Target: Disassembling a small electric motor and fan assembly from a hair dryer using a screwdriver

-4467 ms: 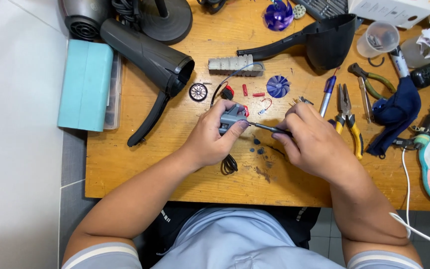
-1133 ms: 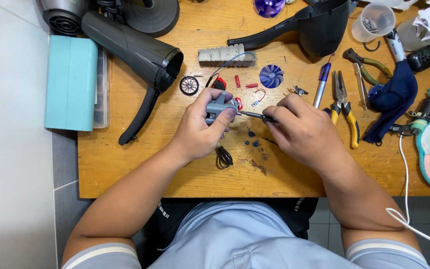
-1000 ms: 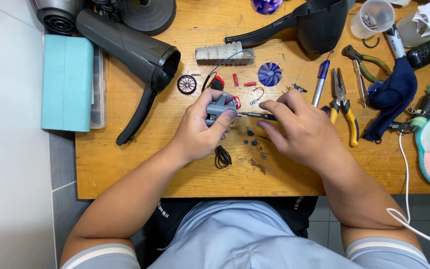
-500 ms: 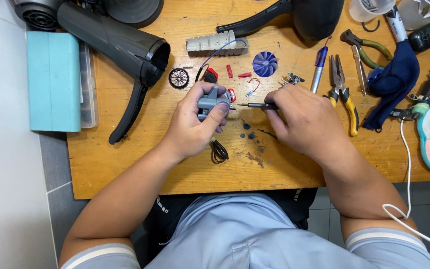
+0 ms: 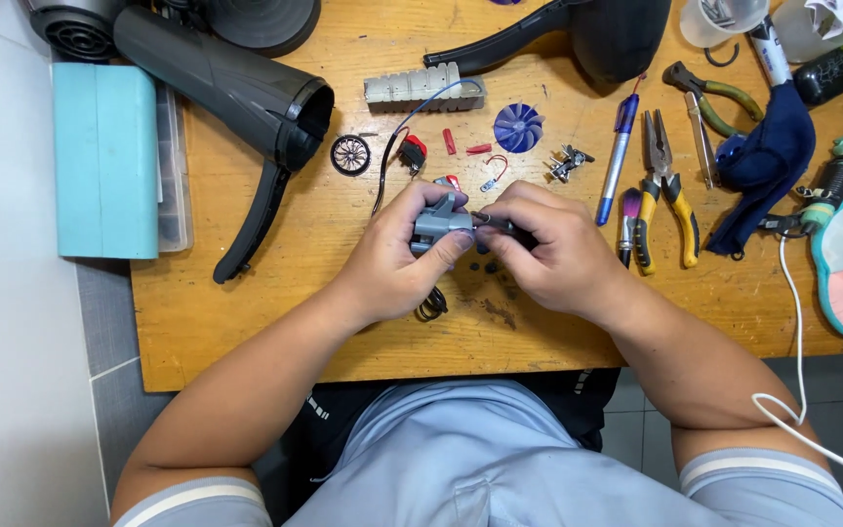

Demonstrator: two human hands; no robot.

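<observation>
Workbench (image 5: 246, 322): wooden, strewn with parts.
Hair dryer shell (image 5: 236, 93): black, far left.
Left hand (image 5: 397, 259): fingers closed around a small grey motor housing (image 5: 436, 222), mid-table.
Right hand (image 5: 548, 249): pinching a thin screwdriver (image 5: 492, 222), tip at the housing.
Pliers (image 5: 665, 185): yellow-handled, right.
Fan impeller (image 5: 518, 127): blue, far.

We have both forearms coming up from the near edge and angling inward, so our hands meet in the middle. Our left hand (image 5: 397, 259) is curled, thumb lying across the near side and fingers wrapped over the far side, closed in a pinch grip. Our right hand (image 5: 548, 249) sits just beside it, knuckles up, fingers bent and drawn together toward the left, fingertips nearly touching those of the left hand. Both wrists are bare and slightly bent.
</observation>
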